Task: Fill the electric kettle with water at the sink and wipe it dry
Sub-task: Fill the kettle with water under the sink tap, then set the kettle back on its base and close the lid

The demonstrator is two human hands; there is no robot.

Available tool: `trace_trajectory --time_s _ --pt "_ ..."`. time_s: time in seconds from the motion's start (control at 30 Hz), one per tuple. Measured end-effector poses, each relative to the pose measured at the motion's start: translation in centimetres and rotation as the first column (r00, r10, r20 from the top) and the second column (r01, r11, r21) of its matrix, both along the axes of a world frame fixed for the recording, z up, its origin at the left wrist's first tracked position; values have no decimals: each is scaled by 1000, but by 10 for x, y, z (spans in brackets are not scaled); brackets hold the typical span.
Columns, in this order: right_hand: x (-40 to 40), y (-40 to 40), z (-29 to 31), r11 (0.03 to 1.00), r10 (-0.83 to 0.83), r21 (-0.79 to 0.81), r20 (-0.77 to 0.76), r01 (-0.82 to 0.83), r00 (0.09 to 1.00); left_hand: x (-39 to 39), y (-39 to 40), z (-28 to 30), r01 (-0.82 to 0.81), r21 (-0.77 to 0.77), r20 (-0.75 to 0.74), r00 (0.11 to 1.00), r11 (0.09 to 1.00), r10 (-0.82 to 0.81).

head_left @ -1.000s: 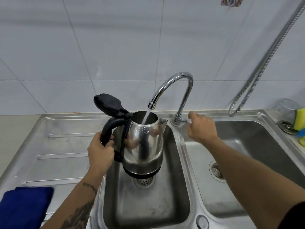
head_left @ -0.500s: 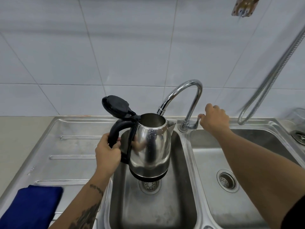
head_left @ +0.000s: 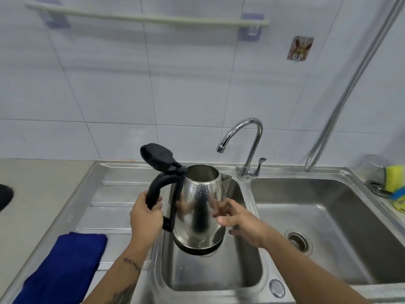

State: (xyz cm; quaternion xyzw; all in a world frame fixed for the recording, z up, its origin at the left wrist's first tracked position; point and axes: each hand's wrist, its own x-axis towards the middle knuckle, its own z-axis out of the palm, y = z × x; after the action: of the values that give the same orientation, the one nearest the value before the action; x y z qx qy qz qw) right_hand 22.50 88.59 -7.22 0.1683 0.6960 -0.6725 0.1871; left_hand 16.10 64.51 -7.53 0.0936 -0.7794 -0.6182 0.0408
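A steel electric kettle (head_left: 200,202) with a black handle and its black lid (head_left: 158,155) flipped open hangs upright over the left sink basin (head_left: 210,277). My left hand (head_left: 145,218) grips the handle. My right hand (head_left: 238,222) is beside the kettle's right flank with fingers spread, touching or nearly touching the steel wall. The chrome tap (head_left: 247,137) stands behind and to the right of the kettle, and no water runs from its spout. A folded blue cloth (head_left: 65,268) lies on the draining board at lower left.
The right basin (head_left: 328,229) with its drain lies to the right. A yellow sponge (head_left: 394,178) and a glass sit on the far right rim. A metal hose (head_left: 350,88) hangs down the tiled wall. A dark round object (head_left: 5,196) is at the left edge.
The water stopped running. My right hand left the tap lever and came down to the kettle's right side. The kettle moved away from under the spout toward me.
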Motion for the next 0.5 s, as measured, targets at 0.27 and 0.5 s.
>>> trace_trajectory --time_s 0.27,0.5 --pt "37 -30 12 994 -92 28 -314 106 945 37 -36 23 76 139 -24 997 987 -73" --pt "49 -45 54 999 9 46 -503 16 864 71 -82 57 168 270 -41 986 948 -163"
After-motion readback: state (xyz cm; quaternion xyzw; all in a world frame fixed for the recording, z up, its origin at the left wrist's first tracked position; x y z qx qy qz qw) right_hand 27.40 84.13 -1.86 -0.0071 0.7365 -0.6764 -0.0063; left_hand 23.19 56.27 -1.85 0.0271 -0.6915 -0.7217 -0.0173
